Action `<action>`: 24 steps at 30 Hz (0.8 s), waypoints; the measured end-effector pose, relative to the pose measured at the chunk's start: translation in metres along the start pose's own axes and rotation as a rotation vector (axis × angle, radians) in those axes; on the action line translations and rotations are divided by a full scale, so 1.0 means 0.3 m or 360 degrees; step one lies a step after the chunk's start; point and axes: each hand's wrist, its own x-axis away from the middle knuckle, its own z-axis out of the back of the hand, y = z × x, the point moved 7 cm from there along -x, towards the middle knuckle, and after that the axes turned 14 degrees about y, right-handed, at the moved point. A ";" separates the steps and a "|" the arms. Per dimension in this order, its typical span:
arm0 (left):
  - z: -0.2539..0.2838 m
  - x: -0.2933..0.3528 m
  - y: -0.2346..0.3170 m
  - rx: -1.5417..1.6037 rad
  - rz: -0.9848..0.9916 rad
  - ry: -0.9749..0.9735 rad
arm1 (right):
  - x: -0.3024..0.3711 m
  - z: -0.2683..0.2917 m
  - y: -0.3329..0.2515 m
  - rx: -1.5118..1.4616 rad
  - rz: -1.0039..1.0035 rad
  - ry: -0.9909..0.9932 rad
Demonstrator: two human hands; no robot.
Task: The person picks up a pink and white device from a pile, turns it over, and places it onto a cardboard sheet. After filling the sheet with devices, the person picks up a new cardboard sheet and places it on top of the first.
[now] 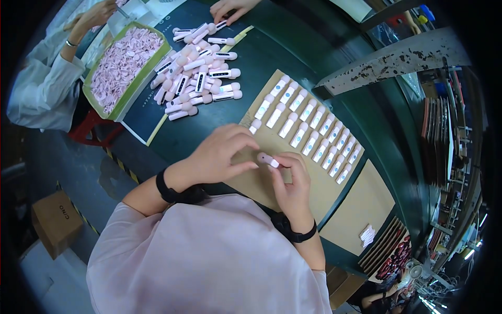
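My right hand (294, 183) pinches a small pale-pink device with a rounded end (268, 160) between thumb and fingertips. Close to its left is my left hand (219, 153), empty, thumb and fingers apart. Both hands are over a brown cardboard sheet (251, 191) on the dark green table. Similar pink devices (299, 135) lie in slanted rows on that sheet, many with a round blue spot. Beyond my left hand is a loose heap of such devices (201, 78), some showing a dark strip along the body.
A green-rimmed box (142, 77) of small pink parts stands at the far left, beside a person's sleeved arm (55, 68). Another person's hand (230, 8) touches the heap. A second cardboard sheet (361, 204) bears small whitish pieces (367, 235). A chipped metal beam (392, 65) crosses the far right.
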 end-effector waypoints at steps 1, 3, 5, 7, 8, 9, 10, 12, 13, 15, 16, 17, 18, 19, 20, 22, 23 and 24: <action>0.011 0.006 -0.014 0.0012 0.0001 0.0003 | -0.005 -0.011 0.000 0.0105 0.0090 0.0004; 0.031 0.018 -0.048 -0.0208 -0.0050 0.0010 | -0.014 -0.036 0.008 0.0216 0.0178 0.0013; 0.027 0.026 -0.065 -0.0308 -0.0081 0.0014 | -0.024 -0.057 0.009 0.0390 0.0331 0.0020; 0.016 0.028 -0.084 -0.0378 -0.0037 0.0017 | -0.022 -0.073 0.003 0.0490 0.0402 0.0030; 0.012 0.027 -0.091 -0.0412 -0.0016 0.0016 | -0.017 -0.090 0.001 0.0554 0.0423 -0.0007; 0.008 0.025 -0.092 -0.0399 -0.0023 0.0012 | -0.012 -0.107 -0.001 0.0619 0.0443 -0.0044; 0.004 0.023 -0.092 -0.0423 -0.0046 0.0013 | -0.007 -0.122 -0.003 0.0683 0.0463 -0.0081; 0.000 0.019 -0.092 -0.0473 -0.0093 0.0012 | -0.001 -0.140 -0.006 0.0705 0.0452 -0.0097; -0.002 0.019 -0.093 -0.0463 -0.0101 0.0005 | 0.003 -0.149 -0.007 0.0712 0.0446 -0.0118; 0.003 0.020 -0.099 -0.0432 -0.0072 0.0024 | 0.004 -0.158 -0.003 0.0726 0.0435 -0.0130; 0.007 0.021 -0.101 -0.0419 -0.0058 0.0033 | 0.001 -0.161 0.000 0.0729 0.0450 -0.0119; 0.005 0.020 -0.100 -0.0408 -0.0072 0.0022 | -0.002 -0.161 0.008 0.0736 0.0462 -0.0102; 0.006 0.019 -0.100 -0.0411 -0.0073 0.0022 | -0.005 -0.160 0.013 0.0743 0.0474 -0.0084; 0.007 0.018 -0.098 -0.0416 -0.0076 0.0022 | -0.007 -0.160 0.020 0.0754 0.0465 -0.0066; 0.010 0.017 -0.096 -0.0420 -0.0080 0.0020 | -0.009 -0.163 0.026 0.0751 0.0465 -0.0070; 0.006 0.013 -0.091 -0.0420 -0.0094 -0.0005 | -0.010 -0.158 0.033 0.0760 0.0456 -0.0059; 0.001 0.009 -0.089 -0.0429 -0.0090 -0.0019 | -0.010 -0.145 0.032 0.0788 0.0438 -0.0016; -0.010 0.001 -0.086 -0.0430 -0.0100 -0.0039 | -0.008 -0.135 0.027 0.0746 0.0427 -0.0024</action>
